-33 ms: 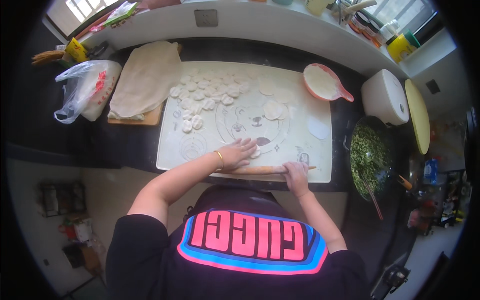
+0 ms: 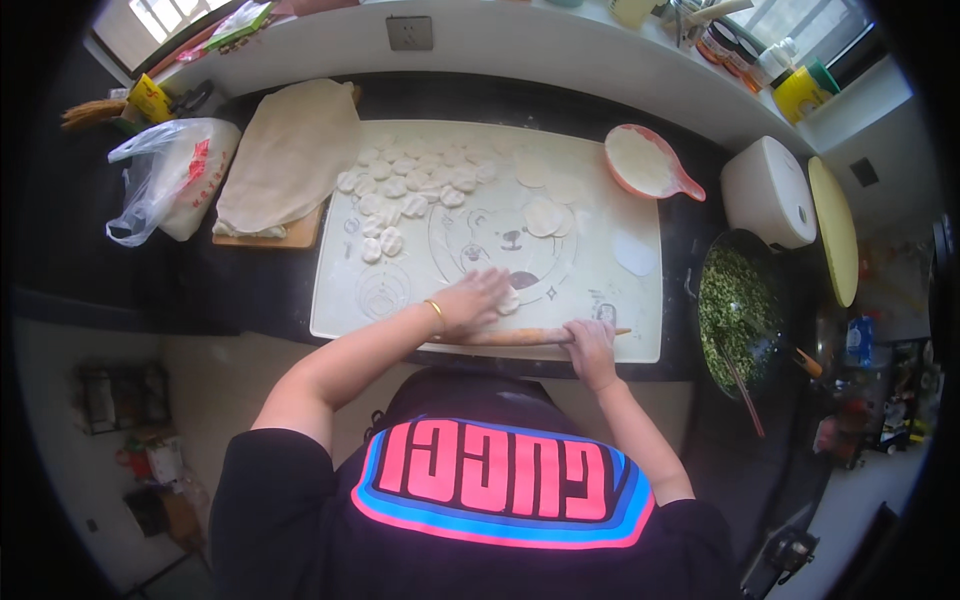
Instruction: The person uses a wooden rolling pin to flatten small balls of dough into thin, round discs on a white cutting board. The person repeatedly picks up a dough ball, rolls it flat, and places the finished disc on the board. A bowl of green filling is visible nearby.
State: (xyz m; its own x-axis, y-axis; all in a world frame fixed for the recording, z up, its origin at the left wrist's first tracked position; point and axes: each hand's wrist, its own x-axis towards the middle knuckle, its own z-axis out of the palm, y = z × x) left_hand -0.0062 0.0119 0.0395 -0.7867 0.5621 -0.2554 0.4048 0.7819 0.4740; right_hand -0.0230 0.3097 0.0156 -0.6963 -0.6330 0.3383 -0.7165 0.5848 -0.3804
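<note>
My left hand [image 2: 474, 302] lies over the pale mat [image 2: 420, 290], fingers stretched out and slightly blurred. A small white piece of dough [image 2: 509, 301] shows beside its fingertips, partly covered. Near the mat's front edge my right hand [image 2: 592, 350] is closed round one end of a wooden rolling pin [image 2: 520, 338]. The pin lies crosswise, its other end by my left palm. Further back on the mat sit several floured dough pieces [image 2: 392, 186]. Thin round dough wrappers [image 2: 544, 218] lie right of centre, a few overlapping.
A pink-handled bowl of flour [image 2: 641, 162] stands at the mat's far right corner. To the right is a pan of chopped greens [image 2: 738, 315] with chopsticks, beside a white container [image 2: 770, 195]. At left, a cloth-like beige sheet [image 2: 290, 155] covers a wooden board, next to a plastic bag [image 2: 178, 180].
My left hand's fingers have shifted slightly and look more blurred. The whole scene sits a touch further left and up. My right hand keeps its hold on the rolling pin.
</note>
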